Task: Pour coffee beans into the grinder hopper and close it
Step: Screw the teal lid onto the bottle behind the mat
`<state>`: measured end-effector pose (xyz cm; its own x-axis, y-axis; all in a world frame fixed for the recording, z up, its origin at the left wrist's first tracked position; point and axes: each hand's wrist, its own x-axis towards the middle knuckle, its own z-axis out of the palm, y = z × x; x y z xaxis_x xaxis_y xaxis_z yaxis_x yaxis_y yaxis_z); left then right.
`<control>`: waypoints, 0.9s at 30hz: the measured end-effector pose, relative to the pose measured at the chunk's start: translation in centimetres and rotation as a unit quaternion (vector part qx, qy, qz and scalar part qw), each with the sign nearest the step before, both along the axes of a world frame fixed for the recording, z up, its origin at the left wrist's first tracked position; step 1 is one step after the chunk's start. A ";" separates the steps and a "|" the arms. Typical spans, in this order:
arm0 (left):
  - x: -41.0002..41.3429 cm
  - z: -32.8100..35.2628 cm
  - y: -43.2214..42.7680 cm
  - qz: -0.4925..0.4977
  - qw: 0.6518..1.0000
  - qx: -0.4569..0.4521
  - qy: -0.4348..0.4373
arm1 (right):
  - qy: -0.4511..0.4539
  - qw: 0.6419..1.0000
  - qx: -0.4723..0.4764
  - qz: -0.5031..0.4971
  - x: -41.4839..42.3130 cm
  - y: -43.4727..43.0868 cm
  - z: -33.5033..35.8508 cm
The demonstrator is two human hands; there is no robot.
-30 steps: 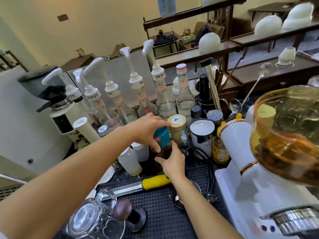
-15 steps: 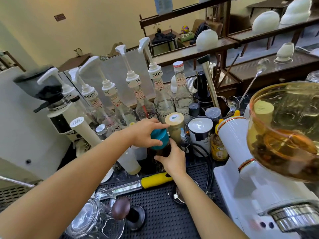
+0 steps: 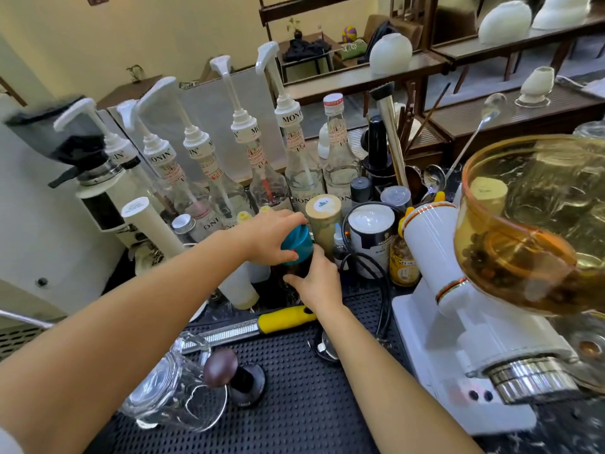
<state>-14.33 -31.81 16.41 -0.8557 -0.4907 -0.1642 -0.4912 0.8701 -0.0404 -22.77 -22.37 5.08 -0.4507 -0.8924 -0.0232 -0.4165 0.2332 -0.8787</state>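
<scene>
A dark jar [image 3: 299,270] with a teal lid [image 3: 296,245] stands among the bottles at the back of the black mat. My left hand [image 3: 268,237] grips the teal lid from the left and above; the lid looks tilted. My right hand [image 3: 316,281] wraps the jar's body from the front. The white grinder [image 3: 458,316] stands at the right, its amber hopper [image 3: 523,224] open on top with some coffee beans at the bottom.
Monin syrup pump bottles [image 3: 294,158] line the back. Tins and a wooden-lidded canister [image 3: 324,217] crowd beside the jar. A yellow-handled grater [image 3: 255,327], a tamper [image 3: 229,371] and a glass jar lying on its side [image 3: 173,388] rest on the mat [image 3: 294,404]. Another grinder [image 3: 88,172] stands far left.
The teal lid has shifted and tilted under my left hand while my right hand keeps hold of the jar. The view has moved slightly.
</scene>
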 end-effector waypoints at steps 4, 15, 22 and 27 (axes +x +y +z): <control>-0.8 -0.9 1.5 0.044 0.998 -0.025 -0.047 | 0.030 0.999 0.036 0.010 0.3 -0.2 0.9; 3.0 -3.8 10.6 0.057 0.954 -0.188 0.229 | 0.084 0.994 0.056 0.030 -0.6 3.6 2.2; 7.6 -8.5 20.3 0.116 0.942 -0.038 0.312 | 0.059 0.998 0.004 0.024 0.9 11.8 1.9; 6.6 -11.0 24.0 0.256 0.891 0.035 0.373 | 0.124 0.991 -0.053 -0.007 1.7 17.9 1.7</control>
